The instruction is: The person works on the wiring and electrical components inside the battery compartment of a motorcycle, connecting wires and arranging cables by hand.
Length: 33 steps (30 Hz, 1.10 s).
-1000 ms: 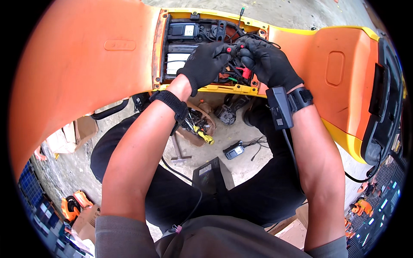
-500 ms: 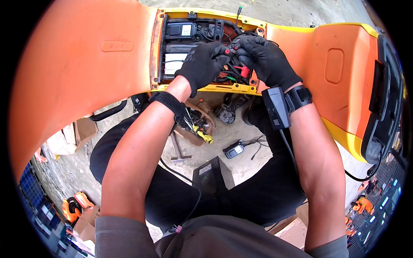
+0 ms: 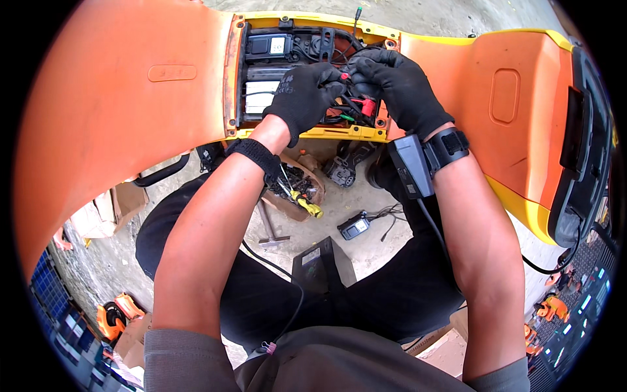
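Both my hands wear black gloves and work over an open compartment in an orange and yellow vehicle body (image 3: 452, 62). My left hand (image 3: 304, 98) is closed, thumb and finger pinching a small red-tipped cable connector (image 3: 344, 76). Close to its right, my right hand (image 3: 406, 91) has its fingers curled together; what they hold is hidden behind the glove. Beneath the hands lie black cables and a red connector cover (image 3: 368, 107). On the compartment's left side sit a black controller box (image 3: 260, 46) and a part with a white label (image 3: 259, 97).
Below the body, a yellow-handled screwdriver (image 3: 307, 204) rests across a carton of small dark parts (image 3: 312, 186). A hammer (image 3: 271, 228) and a black box with leads (image 3: 354, 226) lie on the concrete floor between my legs. A thin cable with a green tip (image 3: 358, 14) sticks up beyond the compartment.
A second small red tip, seen by my right fingers before, is now covered by them. The right forearm has shifted slightly left. My left hand keeps its pinch.
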Motion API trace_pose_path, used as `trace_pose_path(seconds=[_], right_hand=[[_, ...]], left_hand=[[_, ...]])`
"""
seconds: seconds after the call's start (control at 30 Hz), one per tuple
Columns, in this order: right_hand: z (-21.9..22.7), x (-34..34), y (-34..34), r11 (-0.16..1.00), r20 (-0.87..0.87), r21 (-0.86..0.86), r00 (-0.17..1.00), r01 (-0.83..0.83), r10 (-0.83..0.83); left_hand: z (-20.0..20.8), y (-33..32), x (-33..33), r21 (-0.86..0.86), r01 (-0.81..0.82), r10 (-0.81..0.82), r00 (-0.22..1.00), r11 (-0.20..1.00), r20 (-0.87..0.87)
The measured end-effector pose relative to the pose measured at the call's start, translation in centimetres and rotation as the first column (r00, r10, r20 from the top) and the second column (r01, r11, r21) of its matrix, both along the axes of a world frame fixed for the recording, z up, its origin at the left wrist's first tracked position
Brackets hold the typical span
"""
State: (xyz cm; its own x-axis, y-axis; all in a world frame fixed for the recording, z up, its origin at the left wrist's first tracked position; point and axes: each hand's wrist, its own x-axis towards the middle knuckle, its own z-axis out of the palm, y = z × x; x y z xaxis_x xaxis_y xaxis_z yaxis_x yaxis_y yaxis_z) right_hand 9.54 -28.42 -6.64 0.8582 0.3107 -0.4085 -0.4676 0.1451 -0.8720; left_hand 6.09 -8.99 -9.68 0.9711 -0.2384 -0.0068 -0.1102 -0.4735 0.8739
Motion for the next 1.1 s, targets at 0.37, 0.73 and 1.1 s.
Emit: trace_pose_path(seconds=[0.37, 0.73, 1.1], right_hand=[[0.8, -0.3, 0.3, 0.992, 0.053, -0.116, 0.998, 0.044, -0.038], [0.7, -0.3, 0.2, 0.990, 0.036, -0.135, 0.999, 0.039, -0.034], [0.8, -0.4, 0.4, 0.982, 0.065, -0.184, 0.997, 0.044, -0.033]], left_hand=[[0.1, -0.5, 0.1, 0.050, -0.016, 0.014, 0.999, 0.999, 0.045], [0.3, -0.7, 0.2, 0.066, -0.028, 0.027, 0.999, 0.997, 0.021], [0.0, -1.0, 0.2, 0.043, -0.057, 0.056, 0.998, 0.997, 0.043]])
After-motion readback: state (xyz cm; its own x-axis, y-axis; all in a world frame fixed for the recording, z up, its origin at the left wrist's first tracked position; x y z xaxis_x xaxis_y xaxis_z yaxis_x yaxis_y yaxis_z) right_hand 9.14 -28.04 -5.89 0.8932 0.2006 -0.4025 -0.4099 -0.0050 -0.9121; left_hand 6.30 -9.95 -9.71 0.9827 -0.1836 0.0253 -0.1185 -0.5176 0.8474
